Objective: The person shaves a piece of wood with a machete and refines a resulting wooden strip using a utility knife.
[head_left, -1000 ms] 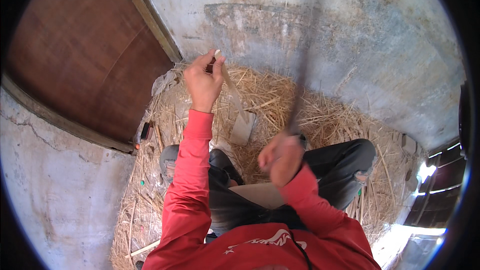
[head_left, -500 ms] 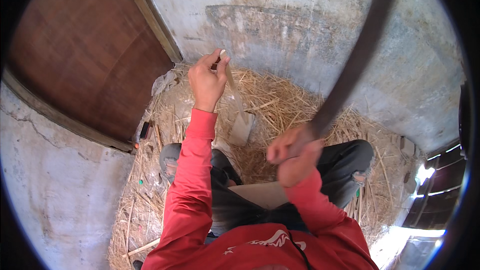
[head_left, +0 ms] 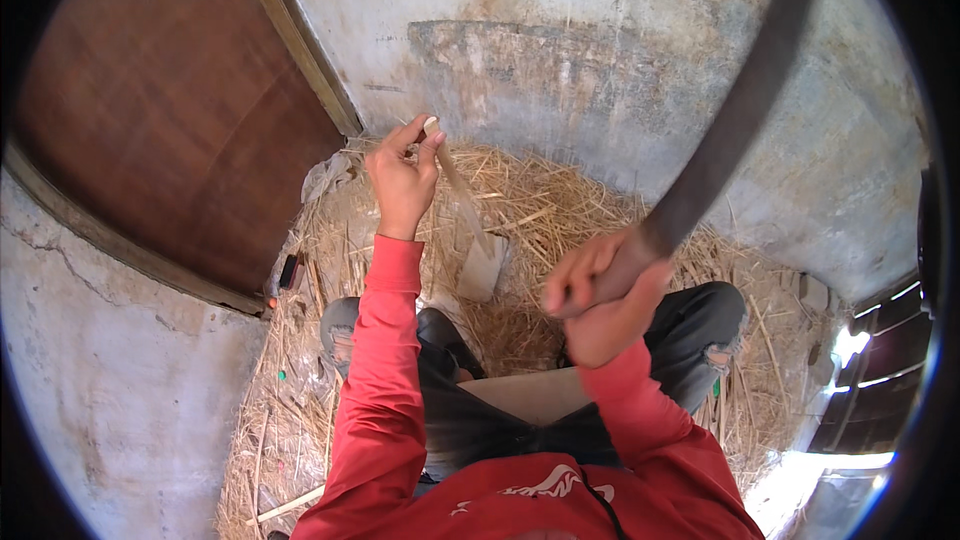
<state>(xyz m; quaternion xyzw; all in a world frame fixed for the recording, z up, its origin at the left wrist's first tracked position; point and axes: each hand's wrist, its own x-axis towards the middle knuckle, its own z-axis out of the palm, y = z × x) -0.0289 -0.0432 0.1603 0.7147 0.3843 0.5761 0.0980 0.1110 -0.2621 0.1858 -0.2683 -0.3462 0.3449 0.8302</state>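
A: How best to handle the stroke, judging by the raised blade?

B: Probably best to seat the foot of the strip firmly on the pale block before swinging. Aim well below the left hand. Swing close along the strip's length, on the block's right, with the edge turned away from the knees. Better short and controlled than hard.

A: And the hands?

B: Left: beyond the block and slightly to its left, thumb and fingertips pinched narrow on the strip's upper end. Right hand: nearer the body than the block and off to its right, fist wrapped round the near end of the blade.

A: Where to find the strip?

B: Slanting from the left hand down toward the block, lower end in line with its upper part. Cannot tell whether touching.

A: Looks like what?

B: Long, thin, straight and pale cream, with a whitish end showing at the fingertips. Wood or bamboo, hard to say which.

A: And the blade?

B: Dark, broad, gently curved, blurred; rising beyond and right of the block, past the loose straw.
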